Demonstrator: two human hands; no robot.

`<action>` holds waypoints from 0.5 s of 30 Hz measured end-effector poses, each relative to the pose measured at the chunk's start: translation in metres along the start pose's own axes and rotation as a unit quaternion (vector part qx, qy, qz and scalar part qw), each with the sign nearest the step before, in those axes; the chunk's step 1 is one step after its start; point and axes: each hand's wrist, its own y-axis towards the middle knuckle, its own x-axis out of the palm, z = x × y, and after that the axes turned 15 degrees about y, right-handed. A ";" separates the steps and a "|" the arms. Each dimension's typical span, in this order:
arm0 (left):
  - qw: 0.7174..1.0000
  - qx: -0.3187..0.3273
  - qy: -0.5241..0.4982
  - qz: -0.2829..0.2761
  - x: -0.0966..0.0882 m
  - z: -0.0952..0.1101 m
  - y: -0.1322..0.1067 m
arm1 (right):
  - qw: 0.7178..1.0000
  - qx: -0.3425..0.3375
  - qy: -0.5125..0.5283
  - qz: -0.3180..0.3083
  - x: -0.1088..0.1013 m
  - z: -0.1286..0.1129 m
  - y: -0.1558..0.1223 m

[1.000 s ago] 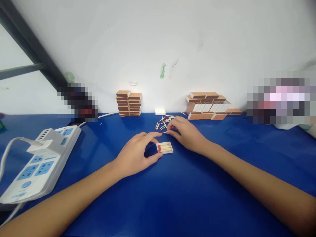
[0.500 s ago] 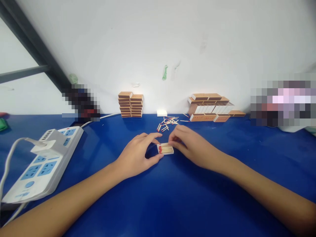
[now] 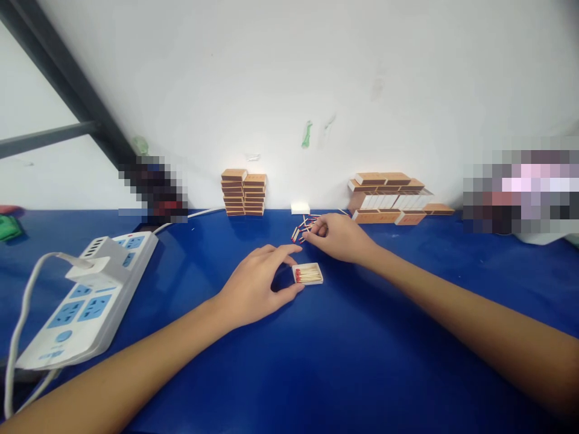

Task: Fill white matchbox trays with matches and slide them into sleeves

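In the head view a glossy blue bench point(image 3: 316, 361) fills the lower part, with a white wall behind it. Near the middle of the bench lies a small white cardboard matchbox tray point(image 3: 308, 274), open on top, with red-headed wooden matches lying flat inside it, their heads toward the left. The left hand point(image 3: 257, 283) rests on the bench just left of this tray. Its thumb tip touches the near left corner, and its forefinger curves over the far left corner, so the two fingers frame the left end of the tray; whether the forefinger really touches is not clear. The right hand point(image 3: 337, 238) lies farther back, apart from the tray. Its fingertips are drawn together and pinch into a small heap of loose red-headed matches point(image 3: 301, 230), which is scattered on the bench near the wall. Behind the heap a small white box point(image 3: 300, 208) stands against the wall. To its left is a neat stack of brown matchboxes point(image 3: 243, 193), and to its right a wider, lower pile of brown and white matchboxes point(image 3: 391, 198). At the far left lies a white power strip with blue sockets point(image 3: 85, 289), with a white plug in it.
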 end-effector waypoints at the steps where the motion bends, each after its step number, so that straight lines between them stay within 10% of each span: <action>1: 1.000 0.002 0.001 0.000 0.000 0.000 0.000 | 1.000 0.002 -0.018 -0.004 0.002 -0.001 0.002; 8: 1.000 0.001 0.004 -0.001 0.000 0.000 0.000 | 0.998 0.003 -0.053 -0.026 -0.009 -0.006 -0.011; 15: 1.000 0.009 0.013 0.001 0.001 0.000 -0.002 | 0.983 -0.154 -0.032 -0.090 -0.020 -0.034 -0.064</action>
